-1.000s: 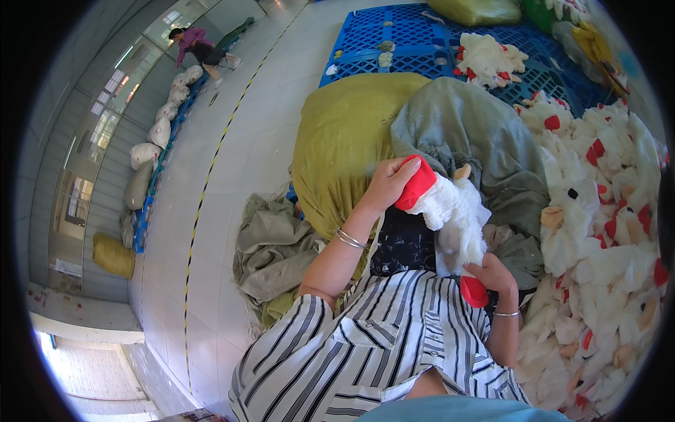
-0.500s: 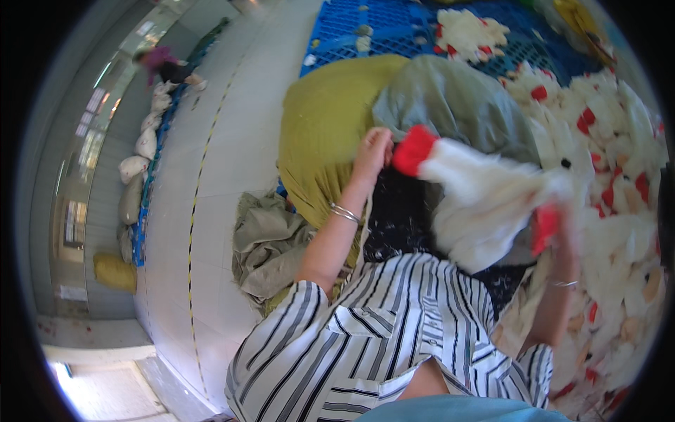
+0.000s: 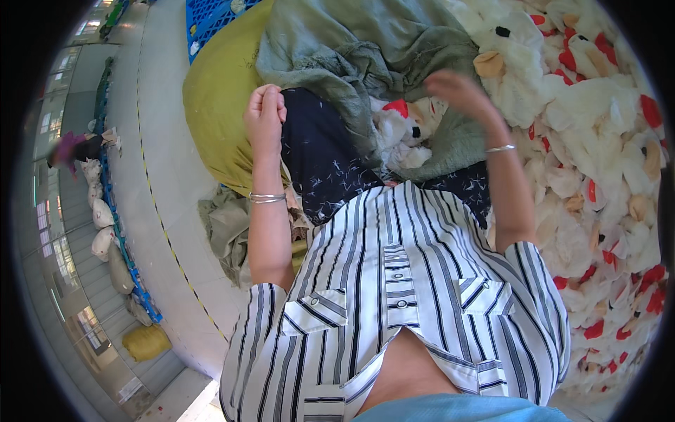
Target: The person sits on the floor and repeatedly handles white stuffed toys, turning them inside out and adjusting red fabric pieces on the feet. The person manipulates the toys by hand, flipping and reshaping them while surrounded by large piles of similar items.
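Note:
My left hand is raised over my dark trousers beside the yellow-green sack. Its fingers are pressed together, and what they pinch, if anything, does not show. Between my knees a grey-green cloth sack lies with its mouth toward me. White fabric pieces with red and black patches are inside it. My right hand, smeared by motion, is above the right side of the sack's mouth. No fabric piece shows in it, and its fingers are too blurred to read.
A large heap of white, red and tan fabric pieces spreads along my right. Crumpled grey cloth lies at the left, and a blue pallet lies behind. Past the striped floor line, a person is near sacks along the wall.
The white-and-red fabric piece that was stretched between my hands is gone from them. White pieces now show inside the sack's mouth. My right hand has moved up over the sack; the view has shifted.

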Motion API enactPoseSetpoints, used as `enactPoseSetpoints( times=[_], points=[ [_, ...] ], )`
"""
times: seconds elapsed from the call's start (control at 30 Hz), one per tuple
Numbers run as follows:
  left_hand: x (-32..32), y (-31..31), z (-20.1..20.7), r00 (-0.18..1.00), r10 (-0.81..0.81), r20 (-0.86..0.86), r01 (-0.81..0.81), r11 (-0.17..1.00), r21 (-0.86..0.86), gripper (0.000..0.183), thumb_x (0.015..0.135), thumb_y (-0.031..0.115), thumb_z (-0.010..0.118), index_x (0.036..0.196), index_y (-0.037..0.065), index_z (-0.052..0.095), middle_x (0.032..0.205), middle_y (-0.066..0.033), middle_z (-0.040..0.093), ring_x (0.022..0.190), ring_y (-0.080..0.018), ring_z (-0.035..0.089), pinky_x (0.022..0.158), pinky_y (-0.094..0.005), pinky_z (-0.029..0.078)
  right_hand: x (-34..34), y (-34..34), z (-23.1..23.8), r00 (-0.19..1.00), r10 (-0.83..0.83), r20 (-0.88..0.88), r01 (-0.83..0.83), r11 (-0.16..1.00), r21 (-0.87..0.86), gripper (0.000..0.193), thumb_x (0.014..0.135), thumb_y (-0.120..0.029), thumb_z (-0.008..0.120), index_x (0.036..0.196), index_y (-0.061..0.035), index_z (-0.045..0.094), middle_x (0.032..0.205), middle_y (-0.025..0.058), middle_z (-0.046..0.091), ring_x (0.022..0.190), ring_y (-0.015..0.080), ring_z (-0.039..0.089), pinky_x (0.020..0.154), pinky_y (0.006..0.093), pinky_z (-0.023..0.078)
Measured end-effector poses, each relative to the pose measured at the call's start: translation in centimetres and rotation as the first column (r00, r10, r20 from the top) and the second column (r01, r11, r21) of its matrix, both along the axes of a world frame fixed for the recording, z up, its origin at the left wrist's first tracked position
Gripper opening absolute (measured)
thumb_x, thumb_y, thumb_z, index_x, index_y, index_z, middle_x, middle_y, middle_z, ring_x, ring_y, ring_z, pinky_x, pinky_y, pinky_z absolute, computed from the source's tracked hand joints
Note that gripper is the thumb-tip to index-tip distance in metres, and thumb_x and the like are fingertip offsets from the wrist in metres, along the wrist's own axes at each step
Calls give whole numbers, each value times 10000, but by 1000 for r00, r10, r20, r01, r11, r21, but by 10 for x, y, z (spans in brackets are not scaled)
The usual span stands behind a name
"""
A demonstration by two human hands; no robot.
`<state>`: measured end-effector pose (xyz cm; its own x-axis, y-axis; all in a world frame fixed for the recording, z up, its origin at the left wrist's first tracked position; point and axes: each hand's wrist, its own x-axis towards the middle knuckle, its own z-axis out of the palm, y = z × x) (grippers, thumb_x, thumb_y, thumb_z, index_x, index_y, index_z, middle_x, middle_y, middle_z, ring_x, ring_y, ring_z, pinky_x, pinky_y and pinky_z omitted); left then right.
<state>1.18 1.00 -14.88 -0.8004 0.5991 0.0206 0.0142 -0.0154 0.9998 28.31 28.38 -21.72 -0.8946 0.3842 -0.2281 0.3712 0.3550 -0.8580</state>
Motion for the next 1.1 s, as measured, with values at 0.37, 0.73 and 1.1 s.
enactPoseSetpoints(
  times=[0.37,0.73,1.1],
  points=[
    [31,-16,12,741,145,-656,-241,969,-59,99,897,128,623,847,43,622,690,-66,602,587,-126,564,572,-266,464,-28,-43,-224,999,-27,22,21,974,224,562,761,-352,710,1213,-46,577,1180,207,629,1107,406,570,947,463,455],
    [29,-37,43,739,85,-668,-256,953,-163,56,862,51,639,839,34,591,664,-42,559,514,-83,490,493,-234,402,-58,-62,-200,990,107,92,-89,979,-185,846,601,-333,879,1291,-34,492,1221,193,577,1147,346,560,979,409,450],
    [21,-41,43,726,125,-677,-313,936,-162,57,842,51,648,834,53,591,646,-55,554,501,-135,507,487,-265,408,-86,-72,-228,963,261,69,-266,962,66,692,656,-303,841,1235,-57,551,1132,135,660,1061,314,619,927,406,484]
  ],
)
